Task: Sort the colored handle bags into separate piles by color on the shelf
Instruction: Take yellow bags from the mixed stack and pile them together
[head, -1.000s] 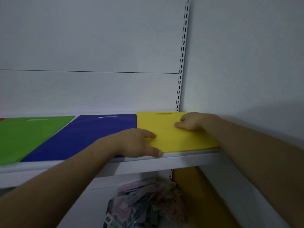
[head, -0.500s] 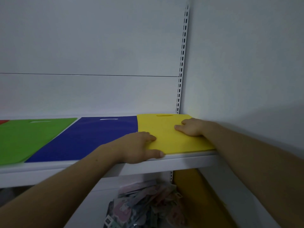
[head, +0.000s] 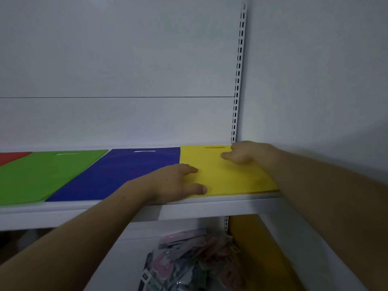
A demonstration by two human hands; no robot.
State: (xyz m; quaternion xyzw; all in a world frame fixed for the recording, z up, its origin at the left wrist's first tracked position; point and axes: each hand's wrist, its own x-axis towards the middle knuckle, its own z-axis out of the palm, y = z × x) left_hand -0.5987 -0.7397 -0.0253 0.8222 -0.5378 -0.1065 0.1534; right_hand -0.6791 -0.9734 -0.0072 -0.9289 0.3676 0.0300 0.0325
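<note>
Looking up at a white shelf [head: 231,203] across the middle of the frame. Got four flat piles side by side on it: red bag [head: 12,157] at the far left edge, mostly cut off, then green bag [head: 42,173], then blue bag [head: 117,171], then yellow bag [head: 231,177] at the right end, close by the side wall [head: 315,80]. Handle slots [head: 144,151] toward the back on green, blue and yellow.

Left hand [head: 176,183] down flat on the yellow bag's near left corner, fingers fairly straight and apart, thumb along the front edge, wrist crossing in front of the blue. Right hand [head: 245,152] at the far right corner of the yellow, just beside its slot, fingers bent down onto it. Can't tell if pinching the edge or just resting.

Slotted rail [head: 238,80] running up the back corner, upper right. Under the shelf, lower middle: clear packet [head: 193,263] of pinkish bits, yellow panel [head: 254,255] just right of it.
</note>
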